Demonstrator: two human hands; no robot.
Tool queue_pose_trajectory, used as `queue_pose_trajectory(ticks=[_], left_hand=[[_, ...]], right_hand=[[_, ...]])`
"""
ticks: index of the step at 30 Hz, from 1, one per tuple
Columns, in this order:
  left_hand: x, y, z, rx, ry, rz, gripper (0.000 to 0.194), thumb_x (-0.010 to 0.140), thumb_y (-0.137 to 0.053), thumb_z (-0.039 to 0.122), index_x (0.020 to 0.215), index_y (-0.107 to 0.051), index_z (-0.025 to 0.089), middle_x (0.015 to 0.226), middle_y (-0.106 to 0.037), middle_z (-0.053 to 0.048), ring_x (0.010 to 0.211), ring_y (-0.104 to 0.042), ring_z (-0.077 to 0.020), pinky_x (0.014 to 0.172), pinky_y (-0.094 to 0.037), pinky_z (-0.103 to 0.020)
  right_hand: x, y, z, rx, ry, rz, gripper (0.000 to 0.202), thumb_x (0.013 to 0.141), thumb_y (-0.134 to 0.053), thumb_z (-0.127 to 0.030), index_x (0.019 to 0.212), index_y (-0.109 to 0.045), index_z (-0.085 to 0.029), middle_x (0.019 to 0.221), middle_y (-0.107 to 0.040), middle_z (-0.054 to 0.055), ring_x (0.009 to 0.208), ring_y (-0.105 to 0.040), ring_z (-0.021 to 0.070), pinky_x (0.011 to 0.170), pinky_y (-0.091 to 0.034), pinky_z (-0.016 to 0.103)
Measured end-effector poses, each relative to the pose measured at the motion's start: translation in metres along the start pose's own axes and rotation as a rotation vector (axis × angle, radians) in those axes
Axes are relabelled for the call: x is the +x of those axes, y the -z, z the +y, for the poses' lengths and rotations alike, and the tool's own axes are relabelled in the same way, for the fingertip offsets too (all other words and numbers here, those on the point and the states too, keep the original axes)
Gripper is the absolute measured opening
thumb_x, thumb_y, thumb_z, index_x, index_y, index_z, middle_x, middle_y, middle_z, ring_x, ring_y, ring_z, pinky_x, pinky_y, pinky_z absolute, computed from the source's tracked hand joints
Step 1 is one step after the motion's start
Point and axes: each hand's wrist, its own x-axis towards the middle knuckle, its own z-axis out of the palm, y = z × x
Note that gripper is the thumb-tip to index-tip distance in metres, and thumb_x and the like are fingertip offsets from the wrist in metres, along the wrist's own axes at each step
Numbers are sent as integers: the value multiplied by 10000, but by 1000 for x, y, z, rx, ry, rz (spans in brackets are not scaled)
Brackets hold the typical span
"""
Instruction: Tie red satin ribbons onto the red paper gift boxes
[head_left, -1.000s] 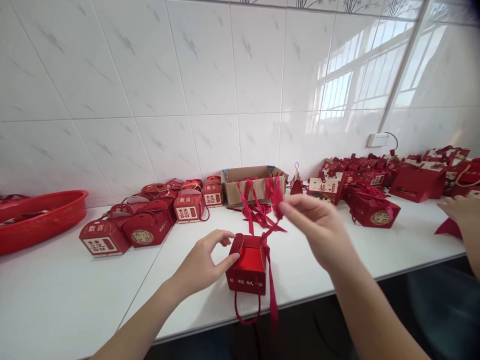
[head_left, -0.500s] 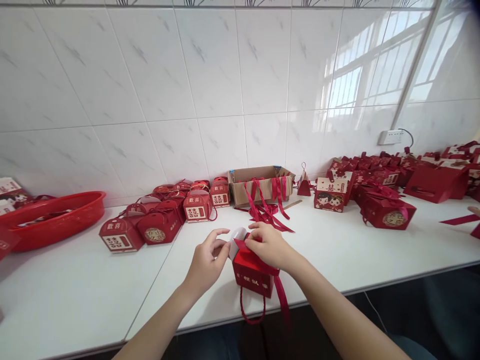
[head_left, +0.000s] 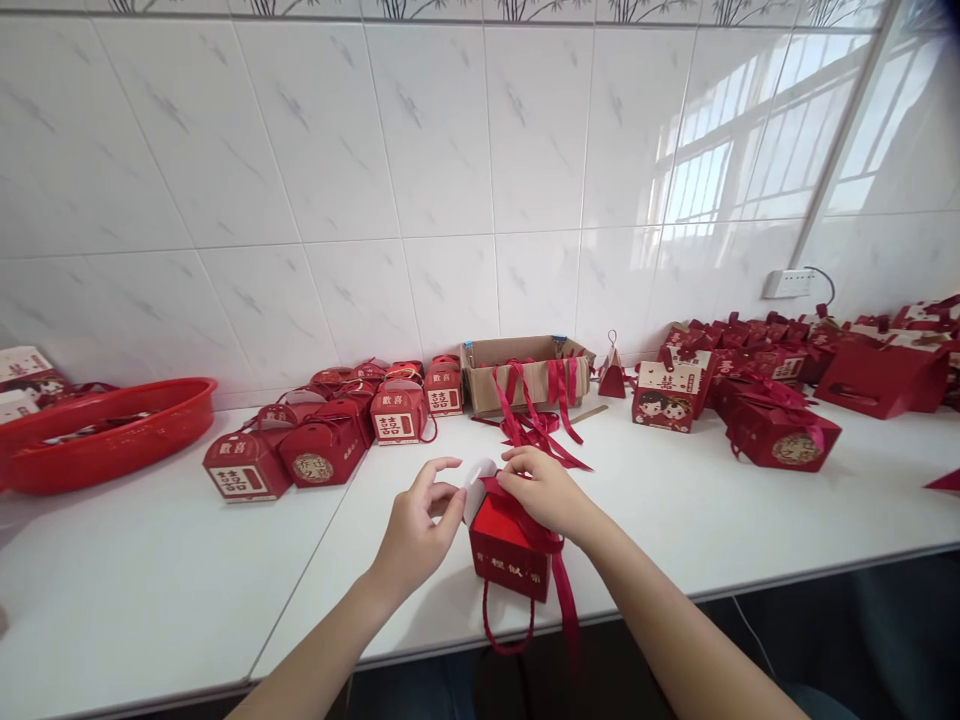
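Note:
A small red gift box stands near the table's front edge, gold characters on its near side and a cord handle hanging over the edge. My left hand pinches the raised flap, whose pale inner side shows, at the box's left. Over the box top, my right hand has its fingers closed on a dark red ribbon; the ribbon's tail hangs down the right side. The right fingertips are partly hidden behind the hand.
Finished-looking red boxes stand at back left, beside a red basin. A cardboard box with ribbons draped over it is behind my hands. More red boxes fill the right.
The view has shifted slightly. Both hands keep nearly the same hold on the box flap and ribbon. A hand at the far right edge has gone out of view.

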Motion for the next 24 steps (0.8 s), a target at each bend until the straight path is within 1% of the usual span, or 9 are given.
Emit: queue_pose_trajectory(ticks=[4,8,12,15,20,22,24], left_hand=[[0,-1,0,-9,14,-2,276,853,-495,345,1083,-453,200,643,-636,30,582,-564,-129,573,-432,-226],[-1,-2,-1,-13,20,-1,285,856,-491,353,1093,-442,202,644,-639,29,590,-566,-130,580,-436,-224],[-2,-3,-1,-19,6,5,291,852,-494,352,1096,-435,204,646,-637,30,595,-572,-133,568,-431,-220],[-4,-4,0,-31,-8,9,287,845,-503,337,1091,-439,205,652,-644,28,596,-578,-132,580,-435,-221],[-6,-4,3,-49,-19,-3,296,842,-514,339,1095,-434,208,641,-640,31,583,-570,-129,602,-452,-227],[-4,-4,1,-89,3,-14,326,832,-536,368,1096,-436,207,650,-642,24,598,-582,-134,622,-465,-237],[0,-4,-4,-173,70,-31,352,826,-537,425,1087,-446,207,626,-625,26,574,-588,-141,606,-472,-250]], right_hand=[[-2,4,2,36,7,-13,222,804,-509,-264,620,-597,-178,1171,-596,76,1184,-479,243,962,-322,358],[-3,6,6,42,-11,-21,218,790,-512,-256,598,-576,-175,1184,-585,88,1196,-473,248,959,-328,361],[-3,4,8,29,-11,-23,223,785,-507,-262,591,-574,-174,1177,-584,94,1158,-500,244,942,-343,357],[-1,2,9,23,24,-17,228,782,-509,-273,589,-585,-178,1135,-610,88,1131,-516,239,941,-343,353],[1,-1,6,32,32,-12,247,789,-516,-295,582,-582,-177,1106,-628,76,1075,-549,236,923,-362,351],[1,-2,4,28,40,-17,234,795,-512,-283,602,-591,-178,1110,-625,67,1056,-557,228,925,-366,356],[0,-3,3,11,60,-24,214,798,-511,-268,629,-608,-180,1114,-620,63,1062,-554,225,936,-363,363]])
